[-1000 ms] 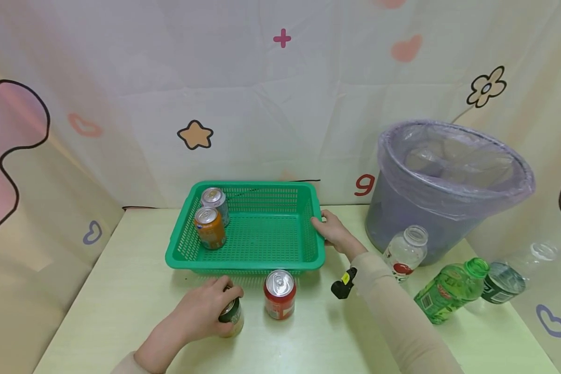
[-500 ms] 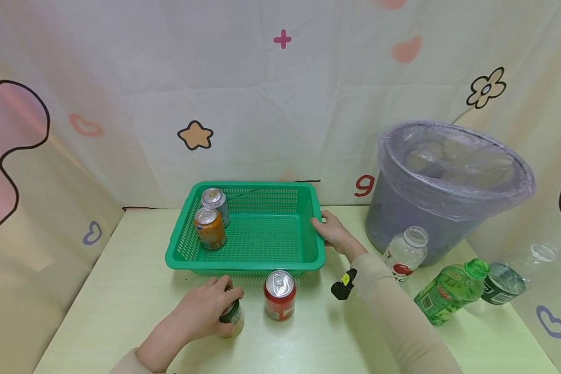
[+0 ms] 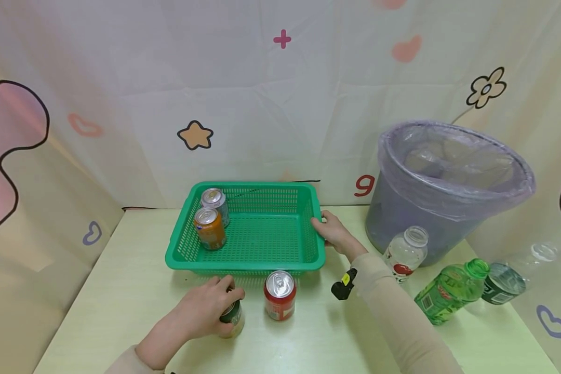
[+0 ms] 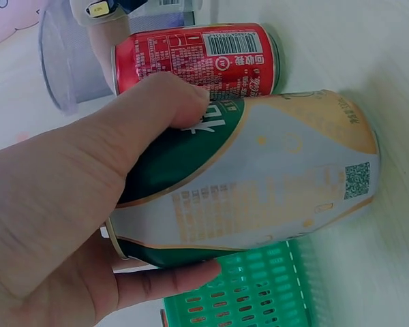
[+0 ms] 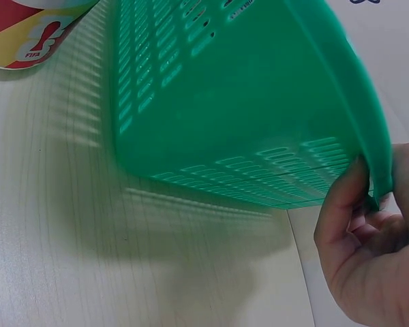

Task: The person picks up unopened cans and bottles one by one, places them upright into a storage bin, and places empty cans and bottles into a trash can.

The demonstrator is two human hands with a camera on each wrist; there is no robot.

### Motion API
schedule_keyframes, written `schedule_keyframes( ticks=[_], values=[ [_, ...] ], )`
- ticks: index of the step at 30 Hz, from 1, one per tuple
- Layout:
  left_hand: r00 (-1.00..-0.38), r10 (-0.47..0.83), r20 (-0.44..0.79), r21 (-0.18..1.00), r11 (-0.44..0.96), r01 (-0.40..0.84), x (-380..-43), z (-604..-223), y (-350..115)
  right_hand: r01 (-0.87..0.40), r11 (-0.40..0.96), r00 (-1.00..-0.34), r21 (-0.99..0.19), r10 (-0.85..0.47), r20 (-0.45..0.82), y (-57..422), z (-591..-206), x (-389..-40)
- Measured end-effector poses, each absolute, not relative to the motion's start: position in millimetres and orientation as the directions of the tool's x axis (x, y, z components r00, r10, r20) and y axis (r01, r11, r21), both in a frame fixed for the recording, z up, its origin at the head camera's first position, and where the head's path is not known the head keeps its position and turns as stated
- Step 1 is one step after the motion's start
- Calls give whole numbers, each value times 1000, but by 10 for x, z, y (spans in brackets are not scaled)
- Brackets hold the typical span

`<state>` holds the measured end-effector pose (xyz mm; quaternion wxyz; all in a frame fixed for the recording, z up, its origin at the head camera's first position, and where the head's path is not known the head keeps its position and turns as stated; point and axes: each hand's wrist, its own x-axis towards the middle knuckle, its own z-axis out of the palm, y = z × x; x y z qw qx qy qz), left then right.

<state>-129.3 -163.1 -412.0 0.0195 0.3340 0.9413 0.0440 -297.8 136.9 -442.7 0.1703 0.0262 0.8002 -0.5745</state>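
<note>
My left hand (image 3: 203, 310) grips a green-and-cream drink can (image 4: 259, 170) from above, thumb on one side and fingers on the other, as it stands on the table. Just right of it is an upright red soda can (image 3: 280, 298), untouched. With thumb and curled fingers my right hand (image 3: 334, 234) holds the right rim of a green plastic basket (image 5: 238, 102). Inside that basket, at its left end, an orange can (image 3: 210, 231) and a pale lilac can (image 3: 216, 201) stand upright.
A lilac-grey bin (image 3: 392, 218) with a plastic liner stands at the back right. Before it are a clear bottle (image 3: 404, 252), a green bottle (image 3: 451, 293) and another clear bottle with a dark label (image 3: 505, 283). A patterned curtain (image 3: 262, 104) hangs behind the table.
Almost nothing differs; my left hand stays on the green-and-cream can and my right hand stays on the basket rim.
</note>
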Motion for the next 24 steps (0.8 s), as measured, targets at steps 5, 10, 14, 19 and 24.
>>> schedule_keyframes(
  ticks=[5, 10, 14, 19, 24],
  values=[
    [-763, 647, -1, 90, 760, 644, -1309, -4129, -1624, 233, 339, -942, -912, -155, -298, 1376, -4428, -2977],
    [-749, 662, 7, 84, 746, 661, -1336, -4137, -1619, 230, 332, -943, -915, -158, -294, 1380, -4427, -2978],
    [-739, 674, 15, 77, 736, 673, -1352, -4116, -1610, 232, 334, -942, -914, -157, -297, 1375, -4421, -2975],
    [-730, 683, 18, 70, 728, 682, -1359, -4093, -1597, 234, 337, -940, -912, -163, -301, 1379, -4423, -2978],
    [-721, 693, 16, 66, 718, 693, -1373, -4098, -1595, 229, 342, -941, -911, -163, -298, 1380, -4423, -2983]
  ],
)
